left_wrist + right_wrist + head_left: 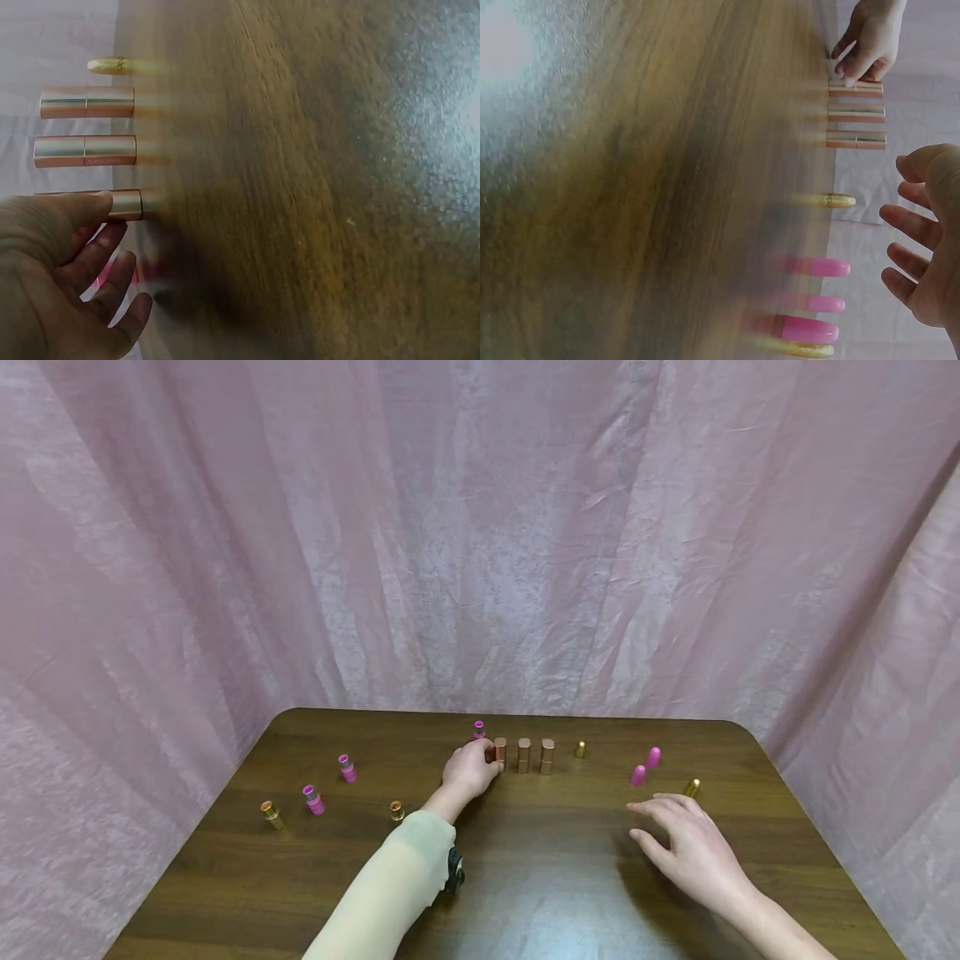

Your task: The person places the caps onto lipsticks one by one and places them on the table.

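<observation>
Right hand over table, fingers loosely spread, nothing in them. Further back, left hand pinching leftmost copper lipstick, upright in row of three. Prob light, stiff, kinda slick imo; grab flat sides, mid-height.

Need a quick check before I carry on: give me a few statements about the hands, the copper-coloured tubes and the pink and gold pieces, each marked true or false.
1. The left hand pinches one of the copper-coloured tubes. True.
2. The right hand grips a tube. False: it is open and holds nothing.
3. Three copper-coloured tubes stand upright in a row. True.
4. The pinched tube is the one nearest the right hand. False: it is the farthest of the three.
5. In the head view, a gold piece stands between the copper-coloured tubes and the pink pieces on the right. True.
</observation>
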Demonstrator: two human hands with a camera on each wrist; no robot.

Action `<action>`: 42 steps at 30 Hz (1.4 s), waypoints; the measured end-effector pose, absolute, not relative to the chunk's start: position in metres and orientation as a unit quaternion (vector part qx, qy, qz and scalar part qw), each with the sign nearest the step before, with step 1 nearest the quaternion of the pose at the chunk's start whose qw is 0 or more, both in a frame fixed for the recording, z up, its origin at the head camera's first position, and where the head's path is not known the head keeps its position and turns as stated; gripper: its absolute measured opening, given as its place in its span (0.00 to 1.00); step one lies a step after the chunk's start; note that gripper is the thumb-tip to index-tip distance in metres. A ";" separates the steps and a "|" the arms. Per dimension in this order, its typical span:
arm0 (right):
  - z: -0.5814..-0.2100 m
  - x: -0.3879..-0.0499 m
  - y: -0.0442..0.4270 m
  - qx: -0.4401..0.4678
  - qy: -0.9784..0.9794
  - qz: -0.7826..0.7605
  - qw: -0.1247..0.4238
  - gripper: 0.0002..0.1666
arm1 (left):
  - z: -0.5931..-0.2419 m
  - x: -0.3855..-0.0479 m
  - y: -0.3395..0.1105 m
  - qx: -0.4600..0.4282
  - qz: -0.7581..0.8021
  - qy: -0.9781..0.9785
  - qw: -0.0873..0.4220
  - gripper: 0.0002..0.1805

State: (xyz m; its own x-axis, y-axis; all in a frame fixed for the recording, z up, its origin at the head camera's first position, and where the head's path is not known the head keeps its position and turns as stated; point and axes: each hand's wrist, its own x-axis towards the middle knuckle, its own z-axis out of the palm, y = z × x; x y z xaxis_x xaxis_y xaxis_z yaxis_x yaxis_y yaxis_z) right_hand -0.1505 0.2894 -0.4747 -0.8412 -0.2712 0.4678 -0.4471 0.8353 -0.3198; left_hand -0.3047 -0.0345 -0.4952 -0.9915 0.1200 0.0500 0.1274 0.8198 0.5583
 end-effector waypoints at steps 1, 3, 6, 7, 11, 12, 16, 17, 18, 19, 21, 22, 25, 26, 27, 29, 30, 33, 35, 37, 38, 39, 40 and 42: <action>-0.475 -0.150 0.288 0.194 -0.934 0.215 0.208 0.19 | -0.496 -0.305 -0.035 -0.064 -0.295 -0.953 0.007 0.07; -0.476 -0.148 0.286 0.198 -0.933 0.217 0.210 0.19 | -0.495 -0.303 -0.036 -0.060 -0.301 -0.952 0.003 0.09; -0.475 -0.147 0.288 0.194 -0.933 0.217 0.211 0.20 | -0.492 -0.301 -0.039 -0.060 -0.312 -0.948 -0.002 0.19; -0.474 -0.147 0.289 0.191 -0.934 0.219 0.210 0.20 | -0.489 -0.301 -0.039 -0.061 -0.314 -0.947 -0.004 0.23; -0.465 -0.147 0.302 0.168 -0.933 0.237 0.211 0.20 | -0.473 -0.299 -0.043 -0.074 -0.300 -0.951 0.010 0.35; -0.463 -0.148 0.307 0.159 -0.933 0.245 0.212 0.20 | -0.467 -0.299 -0.044 -0.080 -0.295 -0.952 0.019 0.36; -0.453 -0.152 0.328 0.110 -0.932 0.278 0.205 0.19 | -0.448 -0.296 -0.050 -0.103 -0.271 -0.956 0.056 0.38; -0.451 -0.153 0.334 0.099 -0.932 0.285 0.202 0.20 | -0.444 -0.294 -0.052 -0.110 -0.263 -0.956 0.062 0.39; -0.450 -0.154 0.339 0.088 -0.932 0.290 0.198 0.20 | -0.440 -0.293 -0.053 -0.117 -0.255 -0.958 0.065 0.39; -0.448 -0.154 0.345 0.078 -0.932 0.294 0.195 0.21 | -0.437 -0.291 -0.054 -0.124 -0.244 -0.959 0.068 0.39; -0.447 -0.156 0.355 0.062 -0.934 0.297 0.190 0.22 | -0.431 -0.287 -0.057 -0.140 -0.223 -0.961 0.078 0.40; -0.446 -0.156 0.360 0.057 -0.934 0.297 0.189 0.22 | -0.429 -0.285 -0.058 -0.149 -0.214 -0.962 0.084 0.40; -0.447 -0.159 0.371 0.044 -0.937 0.298 0.175 0.24 | -0.421 -0.276 -0.062 -0.178 -0.185 -0.961 0.103 0.40; -0.447 -0.159 0.375 0.040 -0.938 0.299 0.169 0.25 | -0.418 -0.272 -0.062 -0.189 -0.176 -0.960 0.108 0.40; -0.447 -0.160 0.377 0.036 -0.940 0.299 0.163 0.25 | -0.415 -0.268 -0.062 -0.201 -0.169 -0.959 0.111 0.40; -0.449 -0.162 0.382 0.030 -0.942 0.296 0.153 0.27 | -0.411 -0.260 -0.062 -0.227 -0.152 -0.955 0.116 0.40; -0.450 -0.163 0.384 0.028 -0.944 0.291 0.153 0.27 | -0.409 -0.256 -0.062 -0.242 -0.144 -0.952 0.119 0.40; -0.454 -0.167 0.388 0.027 -0.947 0.282 0.151 0.26 | -0.406 -0.242 -0.058 -0.286 -0.125 -0.942 0.126 0.39; -0.457 -0.171 0.391 0.027 -0.948 0.279 0.153 0.25 | -0.407 -0.233 -0.056 -0.315 -0.105 -0.934 0.130 0.38; -0.460 -0.176 0.393 0.026 -0.948 0.281 0.150 0.25 | -0.411 -0.224 -0.054 -0.343 -0.085 -0.926 0.131 0.37; -0.462 -0.178 0.393 0.025 -0.948 0.282 0.147 0.25 | -0.414 -0.219 -0.053 -0.356 -0.075 -0.922 0.129 0.37; -0.465 -0.180 0.394 0.025 -0.948 0.280 0.147 0.24 | -0.417 -0.214 -0.052 -0.369 -0.066 -0.918 0.126 0.37; -0.467 -0.183 0.395 0.025 -0.950 0.276 0.147 0.24 | -0.420 -0.210 -0.051 -0.381 -0.058 -0.914 0.125 0.37; -0.472 -0.188 0.396 0.023 -0.952 0.269 0.142 0.24 | -0.426 -0.201 -0.049 -0.403 -0.049 -0.906 0.121 0.37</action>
State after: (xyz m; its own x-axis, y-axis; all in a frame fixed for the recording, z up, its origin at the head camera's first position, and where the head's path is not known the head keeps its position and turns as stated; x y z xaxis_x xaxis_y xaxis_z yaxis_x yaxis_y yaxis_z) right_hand -0.1885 0.3960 -0.4719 -0.9585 0.0322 0.2834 -0.1208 0.8543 -0.5055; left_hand -0.2006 -0.0488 -0.4261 -0.6466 0.7178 0.2584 0.7415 0.6709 -0.0082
